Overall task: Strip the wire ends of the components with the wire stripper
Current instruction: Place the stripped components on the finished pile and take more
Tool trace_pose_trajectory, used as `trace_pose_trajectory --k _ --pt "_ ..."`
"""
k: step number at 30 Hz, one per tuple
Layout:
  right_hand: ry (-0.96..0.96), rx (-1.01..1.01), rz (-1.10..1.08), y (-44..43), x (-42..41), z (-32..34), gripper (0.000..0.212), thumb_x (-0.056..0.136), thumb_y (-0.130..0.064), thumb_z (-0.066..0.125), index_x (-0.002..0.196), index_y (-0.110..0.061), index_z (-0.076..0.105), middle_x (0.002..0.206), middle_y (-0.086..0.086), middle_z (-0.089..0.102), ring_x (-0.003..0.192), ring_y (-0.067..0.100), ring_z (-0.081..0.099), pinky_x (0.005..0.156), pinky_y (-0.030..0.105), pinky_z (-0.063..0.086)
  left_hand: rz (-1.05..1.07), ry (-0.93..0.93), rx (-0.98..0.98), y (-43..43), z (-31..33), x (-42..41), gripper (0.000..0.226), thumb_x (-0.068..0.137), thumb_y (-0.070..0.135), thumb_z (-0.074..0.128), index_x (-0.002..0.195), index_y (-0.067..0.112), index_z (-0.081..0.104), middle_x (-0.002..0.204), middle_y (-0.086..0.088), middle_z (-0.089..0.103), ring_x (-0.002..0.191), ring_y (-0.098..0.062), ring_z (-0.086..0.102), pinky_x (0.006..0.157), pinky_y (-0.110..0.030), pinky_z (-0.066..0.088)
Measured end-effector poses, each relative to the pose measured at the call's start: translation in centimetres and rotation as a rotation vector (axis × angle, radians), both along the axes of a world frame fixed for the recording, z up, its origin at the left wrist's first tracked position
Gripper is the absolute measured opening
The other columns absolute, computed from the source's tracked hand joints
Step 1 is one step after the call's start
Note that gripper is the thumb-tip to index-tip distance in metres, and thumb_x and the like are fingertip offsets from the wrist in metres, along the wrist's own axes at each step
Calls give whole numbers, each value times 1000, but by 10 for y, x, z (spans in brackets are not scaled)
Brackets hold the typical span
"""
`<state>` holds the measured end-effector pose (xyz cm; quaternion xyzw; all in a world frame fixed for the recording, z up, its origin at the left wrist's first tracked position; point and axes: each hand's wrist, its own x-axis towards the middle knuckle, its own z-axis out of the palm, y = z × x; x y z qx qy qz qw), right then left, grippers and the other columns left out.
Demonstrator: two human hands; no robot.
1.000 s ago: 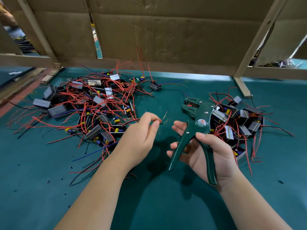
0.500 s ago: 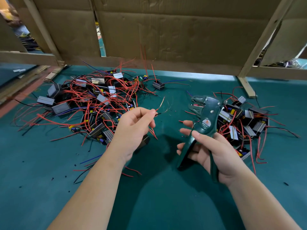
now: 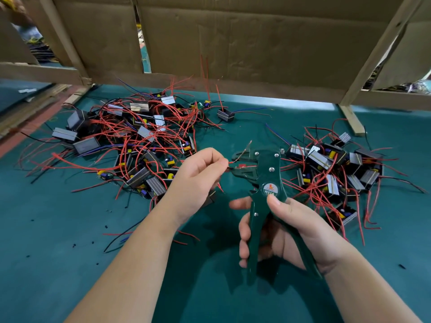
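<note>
My right hand (image 3: pixel 289 231) grips the two handles of a dark green wire stripper (image 3: pixel 265 183), jaws pointing left and up. My left hand (image 3: pixel 196 180) pinches a component's thin red and black wires (image 3: pixel 231 164) between thumb and fingers. The wire ends reach into the stripper's jaws. The component's black body (image 3: pixel 211 198) hangs mostly hidden under my left palm. A big pile of black components with red wires (image 3: pixel 130 145) lies at the left. A smaller pile (image 3: pixel 333 173) lies at the right.
All of it sits on a teal table mat (image 3: pixel 70 264). Cardboard panels on a wooden frame (image 3: pixel 256 47) wall off the back. A wooden strut (image 3: pixel 352 120) rests on the mat at back right. Small black insulation scraps (image 3: pixel 74 245) dot the mat at the left.
My left hand lifted a component from the pile's edge and brought its wires right into the stripper's jaws. My right hand raised the stripper and turned its head toward the wires.
</note>
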<state>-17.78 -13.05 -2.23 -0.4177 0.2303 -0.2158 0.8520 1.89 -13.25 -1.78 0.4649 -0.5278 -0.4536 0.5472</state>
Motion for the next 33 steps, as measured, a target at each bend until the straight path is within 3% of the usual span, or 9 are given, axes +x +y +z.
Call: trace_pose_trajectory --k 5,10,16,22,27,33 --pt "-10 -42 22 -1 -2 -1 61 79 -43 76 117 3 59 87 23 59 77 38 62 77 60 50 3 -80 -16 3 1 2 20 87 29 52 69 21 49 59 3 35 55 -11 28 53 -21 26" --pt "13 -77 31 -1 -6 0 52 80 -42 75 111 -2 62 86 22 60 76 38 62 77 60 50 -42 -145 -37 3 3 5 12 84 24 52 76 16 52 52 16 45 51 0 35 53 -12 31" --pt "35 -72 47 -2 -8 1 48 79 -42 76 107 -4 64 85 21 62 74 38 63 76 58 51 -44 -128 7 3 3 3 12 83 25 52 75 17 50 52 16 44 51 -2 35 52 -12 31" --pt "45 -76 33 -3 -8 -1 47 79 -41 76 106 -4 65 84 22 62 73 38 63 75 59 50 -28 -148 55 3 3 2 13 84 30 48 76 20 52 68 -7 38 63 -17 32 56 -23 31" --pt "50 -70 11 -3 -7 -1 48 78 -43 77 103 -3 65 83 22 61 72 37 63 75 59 51 -8 -245 -7 4 2 0 18 97 20 50 79 22 51 53 15 41 48 -3 32 49 -13 29" --pt "73 -69 -8 -3 -7 -1 48 76 -46 78 95 -4 66 77 21 61 66 36 62 70 56 53 3 -325 -45 6 4 1 18 99 17 49 81 20 51 50 17 41 44 -1 31 47 -12 27"
